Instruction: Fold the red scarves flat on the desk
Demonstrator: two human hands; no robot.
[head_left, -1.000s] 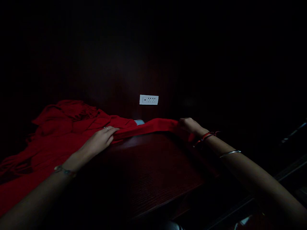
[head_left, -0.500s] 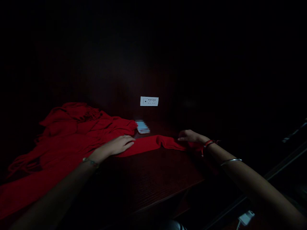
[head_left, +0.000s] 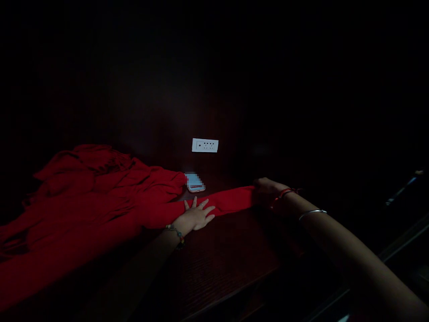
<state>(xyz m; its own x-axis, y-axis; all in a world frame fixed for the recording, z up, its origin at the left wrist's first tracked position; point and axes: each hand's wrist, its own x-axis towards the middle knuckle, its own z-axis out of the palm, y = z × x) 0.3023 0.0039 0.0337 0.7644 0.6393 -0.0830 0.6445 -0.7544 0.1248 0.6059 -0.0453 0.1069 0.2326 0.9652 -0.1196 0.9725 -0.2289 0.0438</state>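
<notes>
One dark wall (head_left: 167,112) stands behind one dark wooden table (head_left: 228,255); on the table lies the red cloth (head_left: 94,192), heaped and fringed on the person's left and drawn out into one flat strip towards the right; whether the heap is a single piece or more cannot be told; two bare hands are at the strip, the left hand (head_left: 196,217) about midway along it and the right hand (head_left: 268,187) at its far right end; one white socket plate (head_left: 205,145) is on the wall, and one phone (head_left: 195,182), its screen blurred, lies just behind the strip, close beside the heap; the wrists carry three bands, a silver bangle (head_left: 313,213) and a red cord (head_left: 284,192) on the right arm, a beaded bracelet (head_left: 179,233) on the left; one ring (head_left: 201,205) is on a left finger; the red cloth lies under the left palm, which is spread flat and grasps nothing; it runs into the right hand, whose fingers are curled around its end, their tips lost in shadow
</notes>
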